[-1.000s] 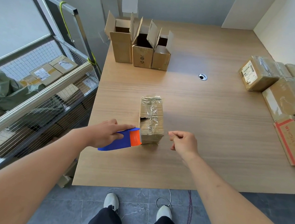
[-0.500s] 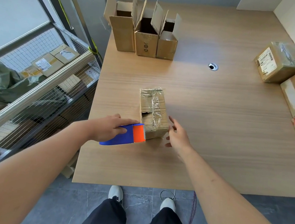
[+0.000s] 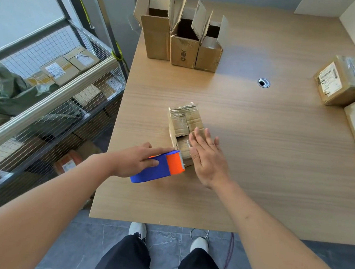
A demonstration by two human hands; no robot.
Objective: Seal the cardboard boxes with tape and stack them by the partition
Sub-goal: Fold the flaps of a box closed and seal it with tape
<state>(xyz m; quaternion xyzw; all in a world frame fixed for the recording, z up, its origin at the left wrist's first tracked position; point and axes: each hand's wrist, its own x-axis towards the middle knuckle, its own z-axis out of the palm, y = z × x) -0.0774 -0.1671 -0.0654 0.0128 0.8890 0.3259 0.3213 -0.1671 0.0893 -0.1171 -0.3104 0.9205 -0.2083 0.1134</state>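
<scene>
Left hand (image 3: pixel 136 162) grips the blue-orange tape dispenser (image 3: pixel 160 167), index finger stretched along its top, orange cutter end against the near end of the small cardboard box (image 3: pixel 183 125) just ahead of it. Right hand (image 3: pixel 207 158) lies flat with fingers straight on the box's right side, apparently pressing it; contact is partly hidden. Three open boxes (image 3: pixel 180 38) stand well beyond both hands on the table (image 3: pixel 266 163).
</scene>
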